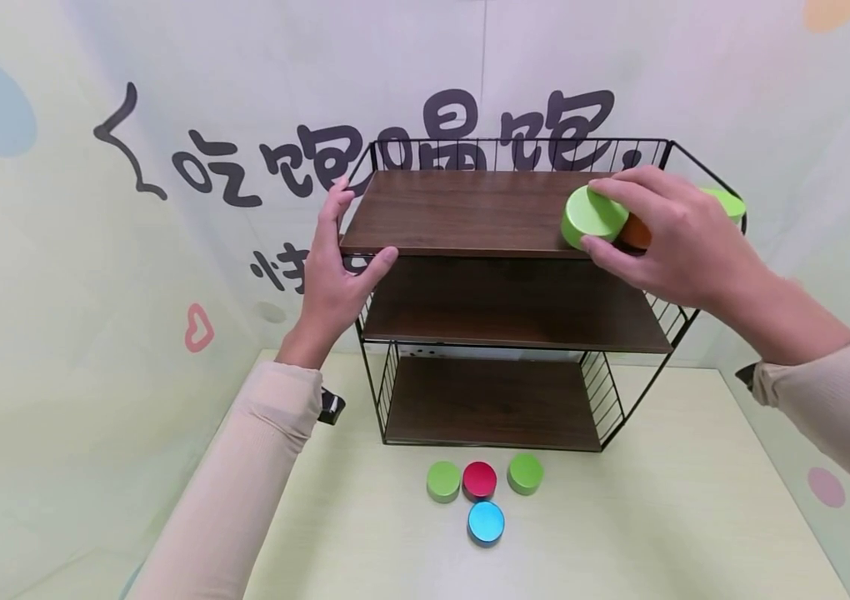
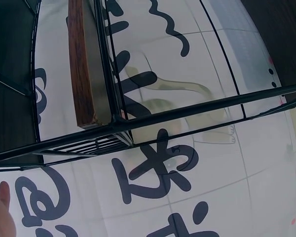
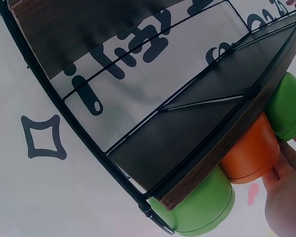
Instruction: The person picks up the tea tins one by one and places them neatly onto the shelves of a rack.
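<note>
My right hand (image 1: 676, 233) pinches a short green cylinder (image 1: 592, 218) between thumb and fingers at the right part of the top shelf (image 1: 470, 208). In the right wrist view this green cylinder (image 3: 288, 106) overlaps the shelf's front edge, and the fingers are partly out of frame. Beside it sits an orange cylinder (image 1: 637, 233), mostly hidden behind the hand, with another green cylinder (image 1: 728, 204) at the right end. My left hand (image 1: 335, 271) rests at the top shelf's left front corner, thumb along the front edge, other fingers extended up the side.
The black wire rack has a middle shelf (image 1: 515, 308) and a bottom shelf (image 1: 492, 404). In front of it on the pale table (image 1: 365, 533) stand two green cylinders (image 1: 443, 481) (image 1: 526, 473), a red cylinder (image 1: 480, 480) and a blue cylinder (image 1: 486, 522). A printed cloth (image 1: 192, 67) hangs behind.
</note>
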The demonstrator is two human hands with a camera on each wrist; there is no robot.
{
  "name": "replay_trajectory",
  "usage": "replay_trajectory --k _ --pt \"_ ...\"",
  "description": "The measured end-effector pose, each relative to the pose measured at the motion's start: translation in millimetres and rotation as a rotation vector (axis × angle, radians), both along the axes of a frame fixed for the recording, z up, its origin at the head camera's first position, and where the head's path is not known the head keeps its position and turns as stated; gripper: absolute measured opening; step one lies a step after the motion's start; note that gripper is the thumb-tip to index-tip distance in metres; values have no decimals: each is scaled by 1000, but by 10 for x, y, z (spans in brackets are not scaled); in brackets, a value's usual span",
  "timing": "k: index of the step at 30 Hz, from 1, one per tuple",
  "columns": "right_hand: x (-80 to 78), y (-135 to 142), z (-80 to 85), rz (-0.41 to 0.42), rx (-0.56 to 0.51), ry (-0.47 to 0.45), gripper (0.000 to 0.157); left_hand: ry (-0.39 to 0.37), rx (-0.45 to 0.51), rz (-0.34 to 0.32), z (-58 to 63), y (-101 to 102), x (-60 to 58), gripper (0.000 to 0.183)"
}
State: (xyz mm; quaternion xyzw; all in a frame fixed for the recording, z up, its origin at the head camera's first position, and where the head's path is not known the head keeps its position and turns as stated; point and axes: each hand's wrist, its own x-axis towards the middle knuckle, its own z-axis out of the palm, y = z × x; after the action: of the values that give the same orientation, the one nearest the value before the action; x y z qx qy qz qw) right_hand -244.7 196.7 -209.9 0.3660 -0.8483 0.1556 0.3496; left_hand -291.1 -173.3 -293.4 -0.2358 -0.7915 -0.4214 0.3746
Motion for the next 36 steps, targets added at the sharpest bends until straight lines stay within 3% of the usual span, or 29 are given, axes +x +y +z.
replay_trajectory --k 18,36 --pt "-69 6 -16 -78 -6 -117 46 -7 -1 3 4 3 6 76" --pt "-111 12 -46 -78 -3 -67 41 -7 6 -1 7 2 6 75"
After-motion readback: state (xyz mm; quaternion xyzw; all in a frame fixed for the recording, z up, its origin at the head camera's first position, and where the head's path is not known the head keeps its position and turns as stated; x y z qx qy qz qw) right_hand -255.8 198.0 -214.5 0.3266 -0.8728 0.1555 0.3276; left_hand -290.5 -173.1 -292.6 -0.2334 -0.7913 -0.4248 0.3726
